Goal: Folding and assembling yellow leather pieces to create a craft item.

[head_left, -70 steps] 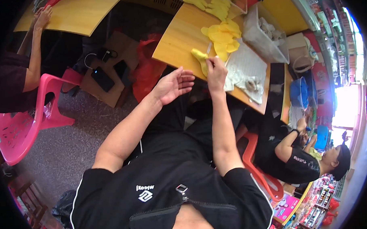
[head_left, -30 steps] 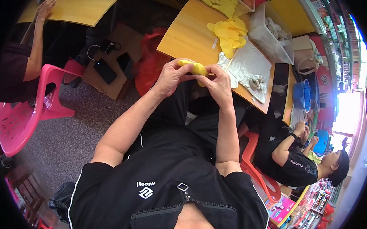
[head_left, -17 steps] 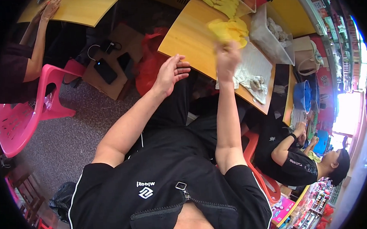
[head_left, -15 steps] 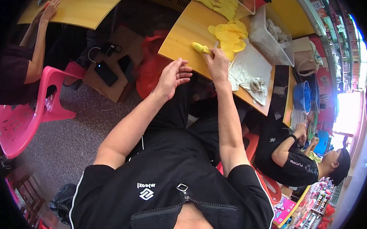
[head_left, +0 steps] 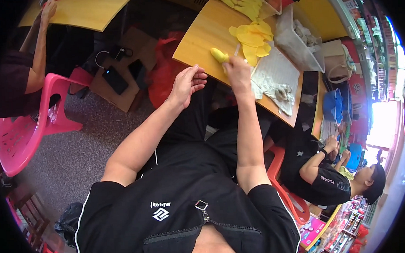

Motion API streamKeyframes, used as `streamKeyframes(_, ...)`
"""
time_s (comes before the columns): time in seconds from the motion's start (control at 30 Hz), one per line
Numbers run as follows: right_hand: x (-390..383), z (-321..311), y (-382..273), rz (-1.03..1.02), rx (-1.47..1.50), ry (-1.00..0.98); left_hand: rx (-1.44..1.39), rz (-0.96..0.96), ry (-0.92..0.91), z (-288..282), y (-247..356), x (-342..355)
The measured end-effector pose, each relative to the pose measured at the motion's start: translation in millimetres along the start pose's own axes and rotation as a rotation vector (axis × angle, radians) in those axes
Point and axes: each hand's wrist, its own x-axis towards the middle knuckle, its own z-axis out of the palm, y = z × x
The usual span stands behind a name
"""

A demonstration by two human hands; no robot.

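My right hand (head_left: 239,76) is closed over the near edge of the yellow wooden table (head_left: 201,48), slightly smeared by motion. A small rounded yellow piece (head_left: 218,55), soft-looking with a paler tip, sticks out from its fingertips; what it is exactly I cannot make out. My left hand (head_left: 186,86) hovers just off the table's left corner, fingers stretched out and bent a little, holding nothing. Beyond the right hand lies a loose pile of flat yellow pieces (head_left: 254,35). A white sheet (head_left: 276,75) with a crumpled, stained cloth (head_left: 282,95) lies to its right.
More yellow pieces (head_left: 249,5) lie at the table's far end. A clear plastic bin (head_left: 293,41) with whitish scraps stands at right. A red plastic bag (head_left: 161,81) hangs by the left edge. A pink chair (head_left: 22,144) and co-worker are left; another person (head_left: 331,180) sits right.
My right hand has shifted slightly nearer and to the left, and the yellow piece in it has turned to point more away from me. My left hand has drifted a little left.
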Motion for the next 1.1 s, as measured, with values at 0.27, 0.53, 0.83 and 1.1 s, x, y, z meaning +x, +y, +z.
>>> streamKeyframes(0.27,-17.5,-35.0,-17.1,0.327,0.440,-0.276,0.240,0.420,0.047,-3.5,4.4,-2.6)
streamKeyframes(0.53,-41.0,-61.9,-33.8,0.367,0.794,-0.512,0.404,-0.122,-0.318,11.4,33.5,-30.5)
streamKeyframes(0.83,-75.0,-73.7,-16.3,0.415,0.684,-0.598,0.392,-0.033,-0.308,22.7,22.3,-39.1)
streamKeyframes(1.1,-80.4,-94.2,-18.8,0.335,0.642,-0.532,1.047,0.217,-0.533,50.3,26.4,-53.8)
